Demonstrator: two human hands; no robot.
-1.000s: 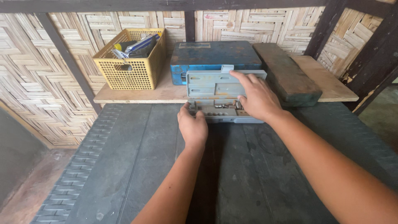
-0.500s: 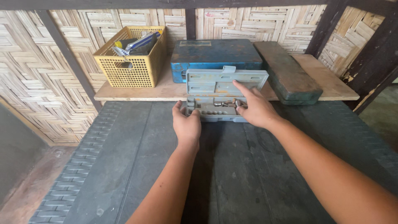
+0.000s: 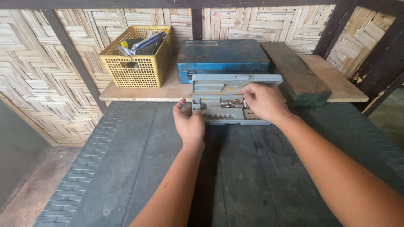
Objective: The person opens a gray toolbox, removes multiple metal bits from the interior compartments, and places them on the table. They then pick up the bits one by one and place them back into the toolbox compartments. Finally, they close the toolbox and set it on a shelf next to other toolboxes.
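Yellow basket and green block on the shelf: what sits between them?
In the head view, a closed blue metal case lies between the yellow basket and the green block.

Both hands [image 3: 190, 124] [image 3: 263, 102] at an open grey tool case [image 3: 229, 99] on a dark table [image 3: 139, 168].

It looked like a small home workshop: woven bamboo walls [image 3: 38, 75] on dark posts, a rough plank shelf [image 3: 139, 90] carrying a yellow basket [image 3: 134, 67] of hand tools, a worn blue metal toolbox [image 3: 223, 59] (paint chipped), and a dark workbench [image 3: 139, 168]
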